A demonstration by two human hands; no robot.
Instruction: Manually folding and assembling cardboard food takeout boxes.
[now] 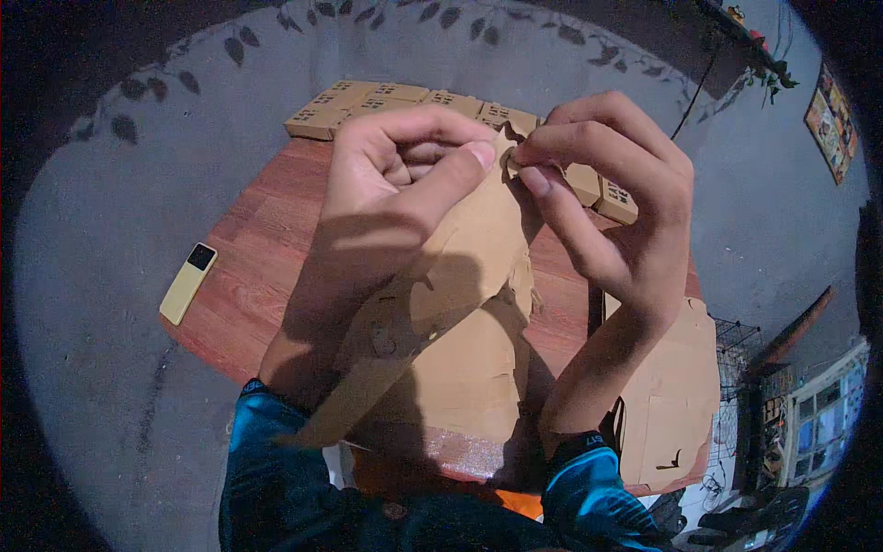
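Note:
A thin brown cardboard sheet is raised in front of me, slanting from lower left up to its corner between my hands. My left hand pinches that top corner between thumb and forefinger. Close beside it, my right hand pinches the uneven edge of the same corner, thumb and fingertips pressed together. Whether the edge there is torn or a small flap is hard to make out. Below the sheet lie more flat cardboard pieces, partly in the shadow of my arms.
Folded brown boxes with dark printing stand in a row along the far edge of the red wood-look table. A yellow phone rests at the left edge. Flat cardboard blanks lie on the right. A grey wall surrounds the far side.

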